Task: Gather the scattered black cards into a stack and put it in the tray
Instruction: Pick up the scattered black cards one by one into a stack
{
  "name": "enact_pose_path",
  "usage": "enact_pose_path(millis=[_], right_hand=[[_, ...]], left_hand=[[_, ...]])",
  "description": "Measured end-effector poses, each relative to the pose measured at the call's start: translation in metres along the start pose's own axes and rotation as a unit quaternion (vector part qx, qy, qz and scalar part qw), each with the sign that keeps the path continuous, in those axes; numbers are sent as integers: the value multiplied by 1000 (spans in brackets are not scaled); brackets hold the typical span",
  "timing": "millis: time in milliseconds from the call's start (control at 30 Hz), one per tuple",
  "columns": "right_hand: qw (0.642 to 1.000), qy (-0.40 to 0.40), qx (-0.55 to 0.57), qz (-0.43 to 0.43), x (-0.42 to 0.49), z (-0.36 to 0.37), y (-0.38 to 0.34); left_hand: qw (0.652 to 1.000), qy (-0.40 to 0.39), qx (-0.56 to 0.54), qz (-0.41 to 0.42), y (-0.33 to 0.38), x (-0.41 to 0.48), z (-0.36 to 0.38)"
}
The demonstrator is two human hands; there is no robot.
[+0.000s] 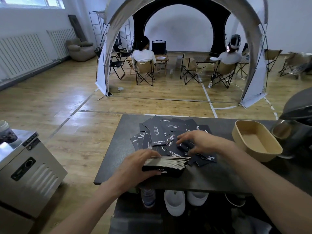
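Several black cards [158, 132] with white print lie scattered in a loose heap on the dark table [219, 176]. My left hand [135, 166] grips a thick stack of cards [166, 164] on its edge at the heap's near side. My right hand [200, 141] reaches over the heap's right part, fingers spread and bent down onto the loose cards; whether it holds a card is hidden. A pale wooden tray [243, 141] stands empty at the table's right.
A dark kettle-like appliance [297, 122] stands right of the tray. A metal cabinet [25, 166] sits to the left, with a jar [6, 130] on it. Cups and a bottle [148, 196] lie on the shelf under the table. Two people sit in chairs under a tent far ahead.
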State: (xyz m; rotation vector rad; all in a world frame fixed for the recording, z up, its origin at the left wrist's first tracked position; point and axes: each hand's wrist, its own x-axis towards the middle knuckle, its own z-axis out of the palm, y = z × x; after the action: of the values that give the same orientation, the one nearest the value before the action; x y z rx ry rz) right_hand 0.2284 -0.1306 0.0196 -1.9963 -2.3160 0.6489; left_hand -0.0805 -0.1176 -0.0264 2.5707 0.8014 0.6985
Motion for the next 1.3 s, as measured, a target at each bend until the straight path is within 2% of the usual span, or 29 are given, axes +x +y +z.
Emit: enact_pose_path(millis=[133, 333, 467, 533, 600, 667, 700, 767, 800, 867, 933, 1000, 1100, 1200, 1300], right_hand=[[995, 50, -80, -8, 1, 6, -2], [989, 53, -130, -47, 6, 4, -6], [976, 188, -69, -82, 0, 1, -9], [976, 198, 3, -93, -10, 4, -20], [979, 125, 134, -84, -18, 11, -34], [968, 65, 230, -70, -21, 14, -42], [955, 65, 284, -55, -20, 12, -40], [919, 130, 372, -12, -11, 5, -30], [918, 180, 353, 14, -3, 2, -24], [944, 238, 223, 50, 15, -2, -19], [973, 207, 96, 29, 35, -1, -30], [991, 125, -42, -7, 54, 2, -45], [977, 60, -197, -52, 78, 8, -62], [968, 14, -245, -58, 89, 10, -67], [951, 33, -295, -88, 89, 2, -68]], left_hand=[[1000, 12, -17, 15, 8, 4, 11], [998, 43, -39, 20, 12, 12, 21], [997, 70, -35, 3, 16, 10, 27], [996, 74, -42, -11, 17, 8, 28], [996, 63, -59, -25, 19, 7, 28], [996, 44, -61, -46, 20, 7, 28], [996, 34, -58, -53, 20, 7, 28], [998, 28, -46, -44, 19, 6, 28], [998, 33, -35, -28, 18, 6, 28], [999, 31, -10, -5, 16, 6, 28], [1000, 25, 4, -6, 13, 7, 25], [1000, 19, 7, -18, 8, 7, 19], [999, -3, 21, -32, 0, 7, 11], [999, -3, 43, -29, 0, 7, 8], [998, -6, 55, -37, 2, 5, 7]])
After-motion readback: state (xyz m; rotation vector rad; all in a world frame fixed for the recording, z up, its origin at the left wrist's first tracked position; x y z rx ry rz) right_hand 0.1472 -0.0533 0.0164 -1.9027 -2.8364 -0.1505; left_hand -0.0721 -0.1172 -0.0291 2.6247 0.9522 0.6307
